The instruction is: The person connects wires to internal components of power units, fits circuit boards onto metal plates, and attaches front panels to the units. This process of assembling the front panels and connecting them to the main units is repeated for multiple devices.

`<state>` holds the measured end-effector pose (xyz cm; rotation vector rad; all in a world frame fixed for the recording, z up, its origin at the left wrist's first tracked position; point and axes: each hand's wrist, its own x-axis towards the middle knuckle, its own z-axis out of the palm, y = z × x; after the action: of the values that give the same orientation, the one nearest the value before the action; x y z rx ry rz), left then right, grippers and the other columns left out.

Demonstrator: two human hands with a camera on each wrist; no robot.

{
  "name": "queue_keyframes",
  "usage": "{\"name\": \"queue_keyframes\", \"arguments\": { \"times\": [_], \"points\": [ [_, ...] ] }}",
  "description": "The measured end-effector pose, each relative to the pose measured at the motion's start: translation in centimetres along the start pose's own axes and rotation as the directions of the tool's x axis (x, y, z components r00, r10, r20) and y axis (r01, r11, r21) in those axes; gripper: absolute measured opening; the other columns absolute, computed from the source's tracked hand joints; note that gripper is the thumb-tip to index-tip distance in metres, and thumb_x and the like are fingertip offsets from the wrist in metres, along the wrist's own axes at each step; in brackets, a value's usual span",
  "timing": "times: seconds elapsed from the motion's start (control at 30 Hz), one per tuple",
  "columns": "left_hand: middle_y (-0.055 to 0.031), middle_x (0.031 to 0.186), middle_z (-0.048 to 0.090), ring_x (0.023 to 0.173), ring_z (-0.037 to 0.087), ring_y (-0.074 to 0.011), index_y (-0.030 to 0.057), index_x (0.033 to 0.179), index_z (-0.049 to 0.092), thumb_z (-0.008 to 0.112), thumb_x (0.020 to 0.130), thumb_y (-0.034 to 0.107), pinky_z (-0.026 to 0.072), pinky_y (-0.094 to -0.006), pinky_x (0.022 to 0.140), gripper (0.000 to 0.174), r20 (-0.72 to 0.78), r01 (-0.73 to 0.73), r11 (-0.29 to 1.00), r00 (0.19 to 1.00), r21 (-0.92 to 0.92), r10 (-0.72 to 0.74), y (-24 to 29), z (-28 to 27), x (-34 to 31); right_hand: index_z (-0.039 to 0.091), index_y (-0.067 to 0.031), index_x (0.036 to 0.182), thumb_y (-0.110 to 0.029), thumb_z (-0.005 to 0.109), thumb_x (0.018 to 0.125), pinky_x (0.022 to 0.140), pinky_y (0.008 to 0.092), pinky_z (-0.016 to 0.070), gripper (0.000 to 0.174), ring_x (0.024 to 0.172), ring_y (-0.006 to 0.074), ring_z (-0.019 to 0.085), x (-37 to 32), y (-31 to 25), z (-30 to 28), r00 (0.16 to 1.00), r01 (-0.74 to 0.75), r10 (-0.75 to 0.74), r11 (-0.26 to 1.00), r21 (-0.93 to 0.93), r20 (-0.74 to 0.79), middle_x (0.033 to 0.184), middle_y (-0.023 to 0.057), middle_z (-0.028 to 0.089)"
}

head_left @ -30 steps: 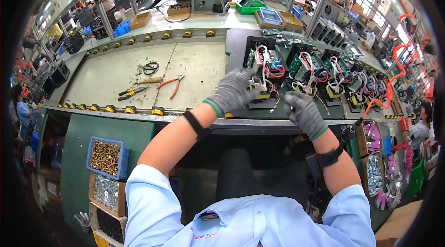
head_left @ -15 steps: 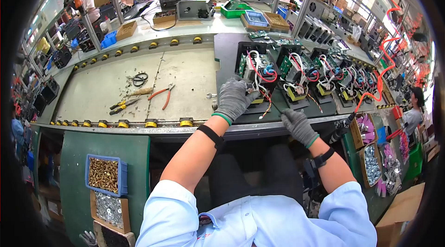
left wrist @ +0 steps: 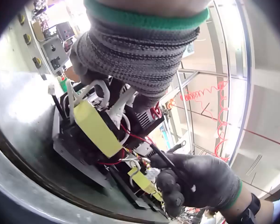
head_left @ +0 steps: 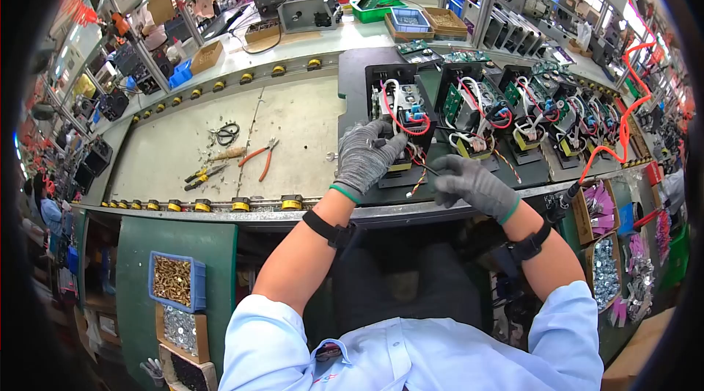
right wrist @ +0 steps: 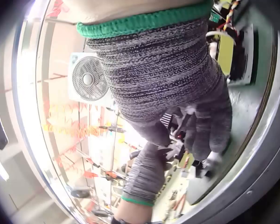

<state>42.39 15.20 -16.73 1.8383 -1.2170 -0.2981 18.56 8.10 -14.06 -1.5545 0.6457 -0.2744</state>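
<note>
A black-panelled electronic unit (head_left: pixel 378 90) with a green circuit board and red and white wires stands before me on the bench. My gloved left hand (head_left: pixel 370 160) is at its near side, fingers curled about the white wires (left wrist: pixel 119 109) above a yellow-taped block (left wrist: pixel 98 128); part of this grip is hidden. To the right, my gloved right hand (head_left: pixel 477 185) pinches a thin black strip (left wrist: pixel 170 163), which points towards the unit. A twisted lead (head_left: pixel 418 185) with a white plug hangs from the unit between the two hands.
Several similar units (head_left: pixel 469 108) line up to the right. Orange-handled pliers (head_left: pixel 258 159) and yellow-handled pliers (head_left: pixel 203 177) lie left on the bench. A blue bin of brass screws (head_left: pixel 176 281) stands at lower left. An orange coiled hose (head_left: pixel 627 108) hangs at right.
The right hand drew back down from the unit, then came up and left towards it again with the black strip. My left hand has stayed at the unit's near side. The head view shifted.
</note>
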Motion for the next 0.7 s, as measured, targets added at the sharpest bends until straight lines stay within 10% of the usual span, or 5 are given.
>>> {"name": "queue_keyframes", "arguments": {
  "times": [0.3,0.4,0.6,0.7],
  "points": [
    [-0.0105,0.08,0.071,0.076,0.068,-0.0219,0.0059,0.106,0.074,0.081,0.078,0.033,0.055,-0.038,0.075,0.039,-0.081,-0.017,0.989,0.996,0.149,0.03,1.9,0.5,0.1,0.065,-0.0026,0.105,-0.04,0.057,0.102,0.047,0.0309,0.0516,0.038,0.055,0.0146,0.064,7.9,0.8,1.8,0.989,-0.149,0.145,0.981,-0.128,-0.041,0.071,0.0053,0.066],
    [-0.0035,0.079,0.069,0.07,0.065,-0.0088,-0.0004,0.107,0.071,0.078,0.088,0.017,0.0537,-0.0255,0.063,0.027,0.185,0.254,0.759,0.967,-0.599,-0.177,1.3,1.4,0.2,0.066,-0.002,0.101,-0.039,0.053,0.104,0.048,0.0333,0.0506,0.04,0.053,0.0174,0.063,8.4,1.5,2.4,0.992,-0.094,0.079,0.984,-0.154,-0.101,0.07,0.0074,0.066],
    [-0.0028,0.087,0.071,0.072,0.064,-0.0085,0.0025,0.111,0.07,0.081,0.088,0.025,0.0534,-0.026,0.066,0.034,0.106,0.173,0.694,0.985,-0.699,-0.139,-2.2,3.9,0.1,0.066,-0.0006,0.096,-0.037,0.051,0.102,0.053,0.0343,0.0511,0.04,0.057,0.0205,0.065,9.2,3.1,1.7,0.992,0.06,-0.093,0.94,-0.335,-0.083,0.071,0.0115,0.067],
    [-0.0023,0.092,0.072,0.077,0.064,-0.0087,0.0035,0.111,0.07,0.078,0.09,0.026,0.0528,-0.0264,0.069,0.032,0.123,0.156,0.639,0.988,-0.753,-0.097,-2.9,3.6,-0.1,0.061,-0.0097,0.083,-0.027,0.061,0.097,0.039,0.027,0.0311,0.022,0.041,0.0084,0.039,7.6,1.8,1.3,0.988,-0.152,0.125,0.853,0.499,0.087,0.058,-0.0051,0.046]
  ]
}}
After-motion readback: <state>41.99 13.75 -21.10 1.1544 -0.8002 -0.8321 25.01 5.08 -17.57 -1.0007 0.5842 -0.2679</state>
